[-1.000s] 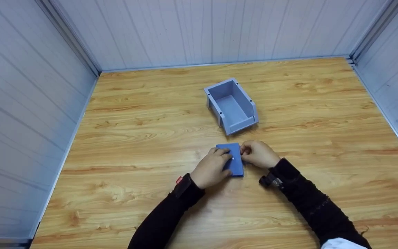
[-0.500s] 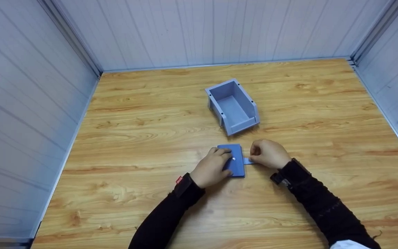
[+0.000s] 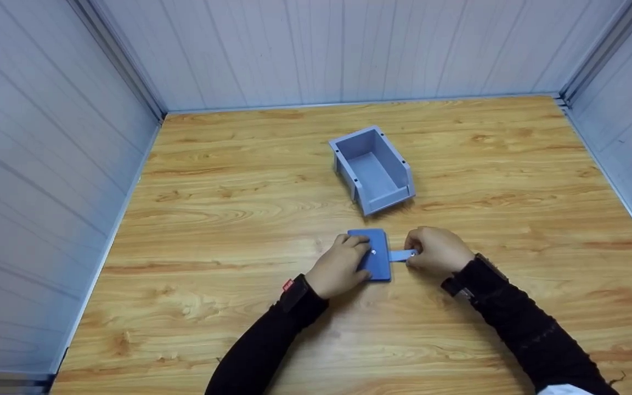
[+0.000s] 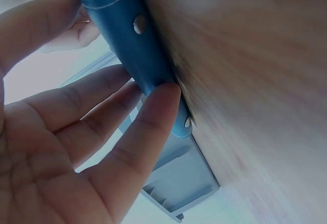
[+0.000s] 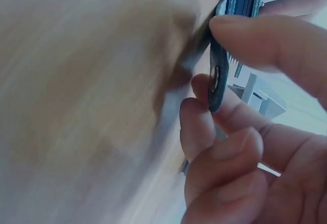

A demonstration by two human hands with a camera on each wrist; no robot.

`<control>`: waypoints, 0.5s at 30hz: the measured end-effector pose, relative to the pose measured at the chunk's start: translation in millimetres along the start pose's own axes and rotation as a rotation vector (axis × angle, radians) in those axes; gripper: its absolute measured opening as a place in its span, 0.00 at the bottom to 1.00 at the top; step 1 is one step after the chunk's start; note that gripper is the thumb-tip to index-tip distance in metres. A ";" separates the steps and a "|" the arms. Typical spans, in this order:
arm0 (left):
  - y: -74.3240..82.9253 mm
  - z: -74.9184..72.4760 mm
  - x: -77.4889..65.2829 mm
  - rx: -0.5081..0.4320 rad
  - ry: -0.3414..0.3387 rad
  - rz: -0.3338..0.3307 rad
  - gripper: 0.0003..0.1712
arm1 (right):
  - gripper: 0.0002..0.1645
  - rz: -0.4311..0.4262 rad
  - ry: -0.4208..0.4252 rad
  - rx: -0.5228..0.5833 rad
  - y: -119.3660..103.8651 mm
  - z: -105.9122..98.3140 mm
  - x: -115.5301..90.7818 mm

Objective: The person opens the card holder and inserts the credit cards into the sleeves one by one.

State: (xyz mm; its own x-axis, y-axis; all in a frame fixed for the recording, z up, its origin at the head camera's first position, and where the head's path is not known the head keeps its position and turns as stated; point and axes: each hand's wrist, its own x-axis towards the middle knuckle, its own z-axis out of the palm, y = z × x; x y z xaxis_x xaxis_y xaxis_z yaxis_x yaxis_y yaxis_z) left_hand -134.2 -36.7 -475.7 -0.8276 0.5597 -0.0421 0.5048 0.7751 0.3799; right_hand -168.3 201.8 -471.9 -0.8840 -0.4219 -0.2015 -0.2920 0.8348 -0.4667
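Note:
A small blue wallet (image 3: 380, 266) with a metal stud on its cover lies flat on the wooden table. My left hand (image 3: 338, 269) holds it from the left, fingers and thumb over the cover. In the left wrist view, fingertips touch the wallet's rounded spine (image 4: 120, 35), which bears metal snaps. From the wallet's right side a blue strap (image 3: 401, 255) sticks out. My right hand (image 3: 436, 249) pinches the strap near its end. The right wrist view shows the strap (image 5: 218, 65) between thumb and fingers, with a metal snap on it. The wallet's inside is mostly hidden.
Beyond the hands a grey open-fronted bin (image 3: 373, 170) stands on the table, its low front facing the person. Pale panel walls (image 3: 316, 52) border the table (image 3: 228, 236) at the back and both sides.
My right hand has moved right, away from the wallet's edge, and the strap now shows stretched out between them. The left hand has stayed on the wallet.

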 end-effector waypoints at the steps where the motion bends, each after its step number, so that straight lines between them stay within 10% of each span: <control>1: 0.1 -0.2 0.1 -0.003 -0.001 -0.002 0.32 | 0.09 -0.002 -0.001 -0.004 0.1 -0.3 -0.3; 15: 1.0 -0.7 0.0 -0.020 0.005 -0.007 0.33 | 0.07 -0.106 0.025 0.150 -4.2 -2.3 6.6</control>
State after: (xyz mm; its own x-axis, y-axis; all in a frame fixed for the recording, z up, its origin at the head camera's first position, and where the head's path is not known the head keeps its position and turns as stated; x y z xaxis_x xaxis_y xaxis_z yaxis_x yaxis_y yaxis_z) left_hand -133.9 -36.1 -474.7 -0.8325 0.5526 -0.0406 0.4937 0.7731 0.3982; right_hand -173.8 196.3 -469.4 -0.8605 -0.4943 -0.1234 -0.3281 0.7230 -0.6080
